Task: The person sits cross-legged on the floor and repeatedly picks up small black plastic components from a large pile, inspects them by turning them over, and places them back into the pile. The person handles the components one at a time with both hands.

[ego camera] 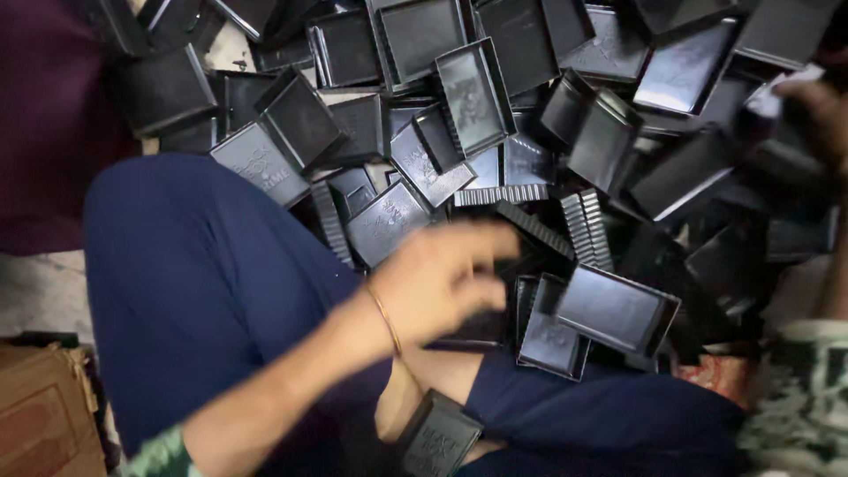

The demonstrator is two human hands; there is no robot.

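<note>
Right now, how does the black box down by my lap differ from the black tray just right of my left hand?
The black box by the lap shows its flat side with raised lettering; the black tray lies open side up, showing a smooth hollow. The box sits alone on the dark blue trousers; the tray rests in the pile of black boxes, ribbed wall visible. Both are black plastic rectangles.

A brown cardboard box (40,411) sits far down-left of the left fingers (481,256). Maroon cloth (44,132) lies well up-left of them, a blue trouser leg (194,283) just left, and green patterned fabric (795,397) at lower right.
</note>
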